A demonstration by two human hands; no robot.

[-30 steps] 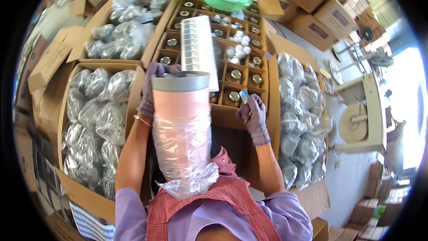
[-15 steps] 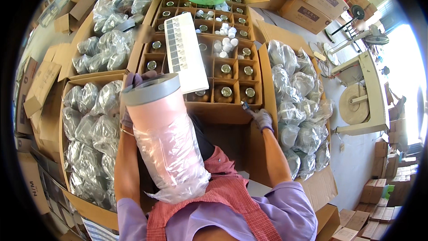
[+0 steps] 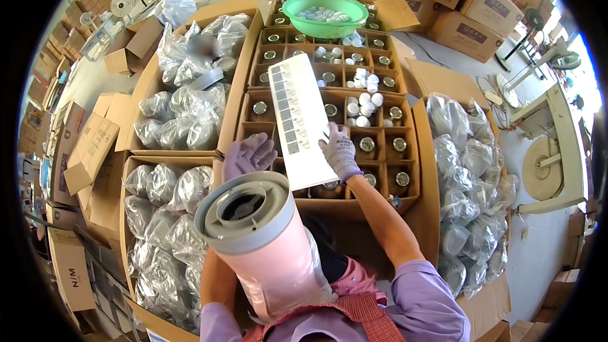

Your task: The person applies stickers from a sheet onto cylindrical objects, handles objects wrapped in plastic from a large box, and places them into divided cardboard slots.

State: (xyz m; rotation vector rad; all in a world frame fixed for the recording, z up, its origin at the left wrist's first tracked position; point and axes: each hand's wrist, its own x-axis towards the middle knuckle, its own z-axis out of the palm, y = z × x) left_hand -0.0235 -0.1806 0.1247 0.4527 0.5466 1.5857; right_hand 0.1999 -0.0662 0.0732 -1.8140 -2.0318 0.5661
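A pink cylinder [image 3: 266, 269] in clear plastic wrap leans toward me over my lap and left forearm. Its grey ringed end [image 3: 244, 209] faces up, with a dark round recess inside. Just beyond that end is my left hand [image 3: 249, 155], gloved in light purple, fingers apart and nothing in them. My gloved right hand [image 3: 342, 153] pinches at the right edge of a white label sheet [image 3: 310, 145] with a column of dark rectangles. The sheet lies across a divided carton [image 3: 329, 208] of silver-capped items. The exact pinch point is partly hidden by the fingers.
White caps [image 3: 365, 109] sit in heaps on the carton. Farther back stands a green bowl [image 3: 294, 9] of small pale pieces. Cartons of plastic-wrapped items flank me, at left [image 3: 168, 228] and right [image 3: 462, 196]. A grey ring [image 3: 208, 79] lies in the far left carton.
My right hand has moved from the carton's near right corner to the label sheet. The cylinder has tipped so its grey end shows. My left hand has come away from its side. The view has shifted.
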